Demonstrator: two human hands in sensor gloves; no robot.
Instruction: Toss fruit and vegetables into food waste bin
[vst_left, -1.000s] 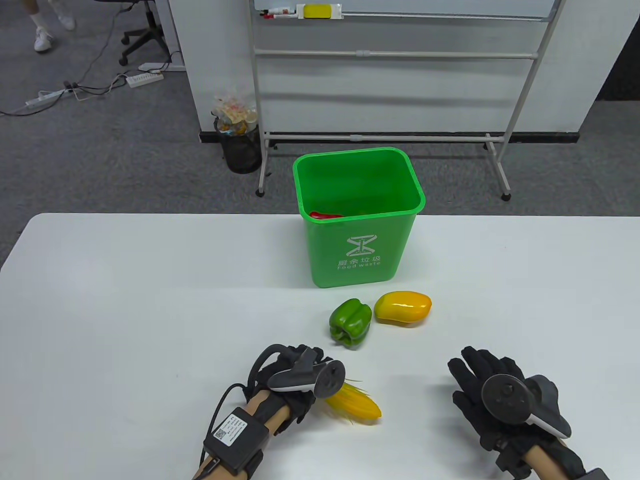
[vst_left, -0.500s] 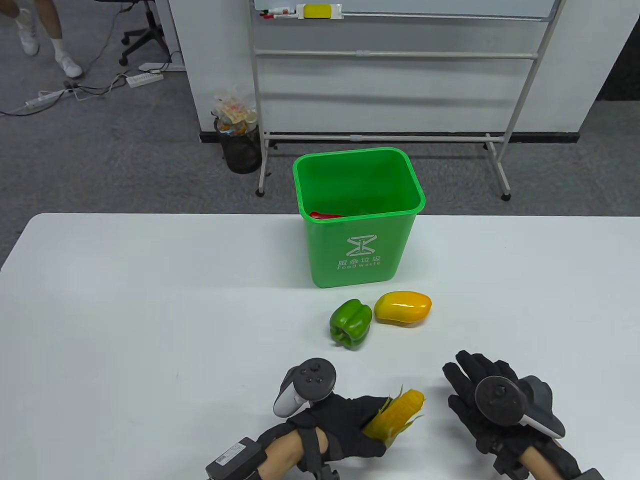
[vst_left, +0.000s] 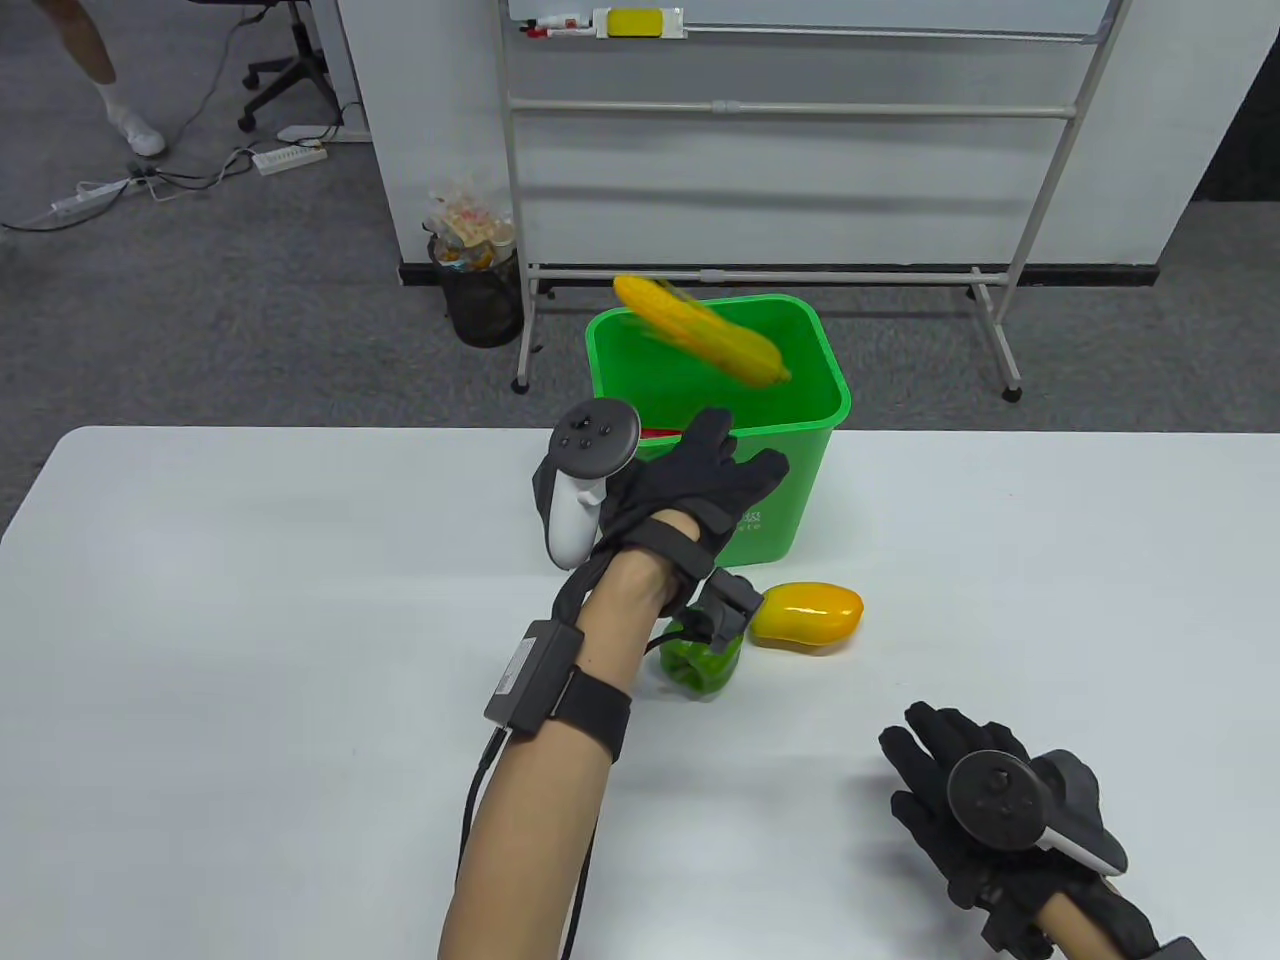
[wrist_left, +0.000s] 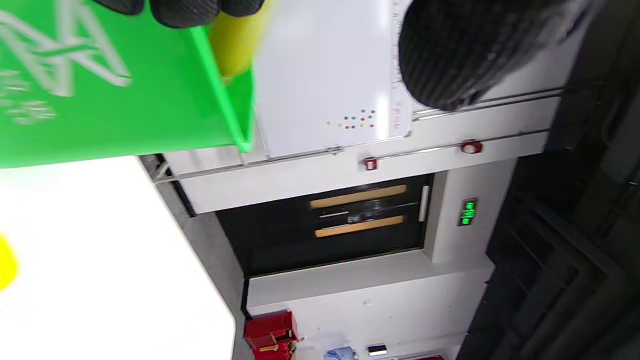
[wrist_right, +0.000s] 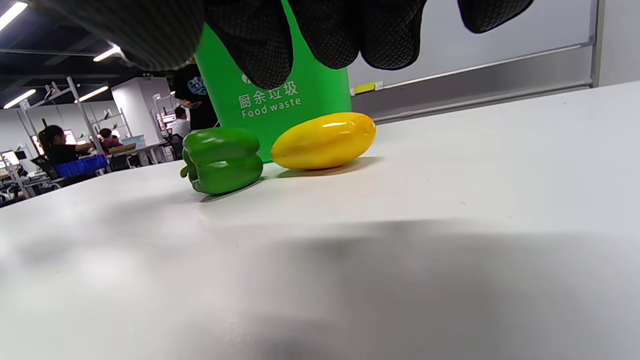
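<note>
A yellow corn cob (vst_left: 700, 330) is in the air over the open green food waste bin (vst_left: 820, 350), free of any hand. It shows blurred in the left wrist view (wrist_left: 237, 45) beside the bin's rim (wrist_left: 220, 110). My left hand (vst_left: 715, 470) is open, fingers spread, in front of the bin's near wall. A red item (vst_left: 655, 432) lies inside the bin. A green pepper (wrist_right: 222, 160) and a yellow mango (vst_left: 808, 616) lie on the table before the bin. My right hand (vst_left: 940, 770) rests open and empty at the table's near right.
The white table (vst_left: 250, 600) carries the bin near its far edge. Behind it stand a whiteboard frame (vst_left: 790, 105) and a black mesh trash basket (vst_left: 480, 290) on the floor. My left forearm (vst_left: 560, 750) partly covers the green pepper (vst_left: 700, 665).
My left hand lifted the corn from the near table, swung forward to the bin and let it go. The corn now flies above the bin. My right hand has barely moved.
</note>
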